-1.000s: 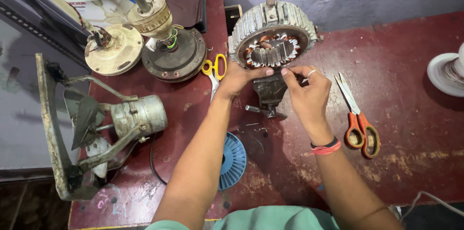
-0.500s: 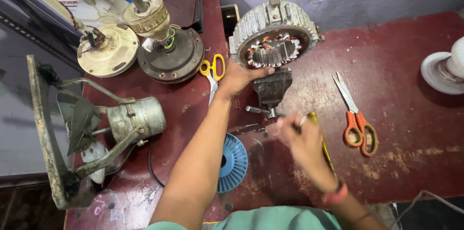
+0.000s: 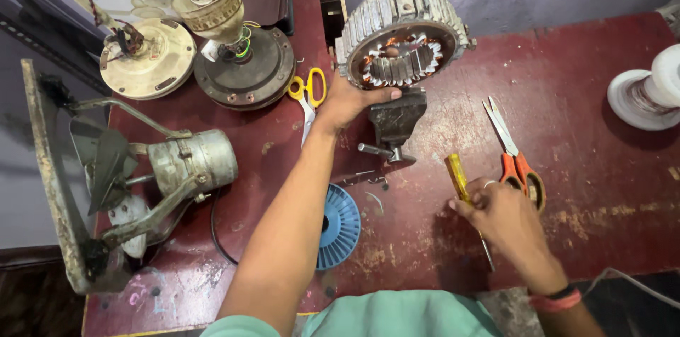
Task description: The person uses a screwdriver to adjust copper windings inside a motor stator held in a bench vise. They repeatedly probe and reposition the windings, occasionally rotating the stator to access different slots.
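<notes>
big dark-red worktable [image 3: 609, 188], paint scuffed + chipped, fills most of the view. far left edge: an exhaust fan on a rusty frame [image 3: 60, 188] lying on its side, grey motor can [image 3: 195, 160] in the middle of it. top left: a cream round motor cover [image 3: 145, 61] w/ wires, and just beside it a dark round motor base [image 3: 248, 71] w/ a shaft standing up.

top centre: a ribbed grey motor stator [image 3: 404, 36], copper windings showing inside the ring, standing on edge in a small black bench vise [image 3: 397, 121]. the person's left hand [image 3: 350, 103] is spread open against the stator's lower left rim, thumb laid along the bottom edge, touching it, not wrapped round it.

far right edge: a white spool [image 3: 648, 93], partly cut off. below the left forearm, a blue ribbed plastic disc [image 3: 340, 227], half hidden by the arm.

right hand [image 3: 499, 213], near the table's front edge, fingers curled tight round a yellow-handled screwdriver [image 3: 459, 178]; handle sticks up past the fist, thin shaft pokes out below twd the table edge. red band on that wrist.

orange-handled scissors [image 3: 513, 156] lie just beside the right hand, blades pointing away. yellow-handled scissors [image 3: 308, 93] lie near the left wrist, between dark motor base + stator.
</notes>
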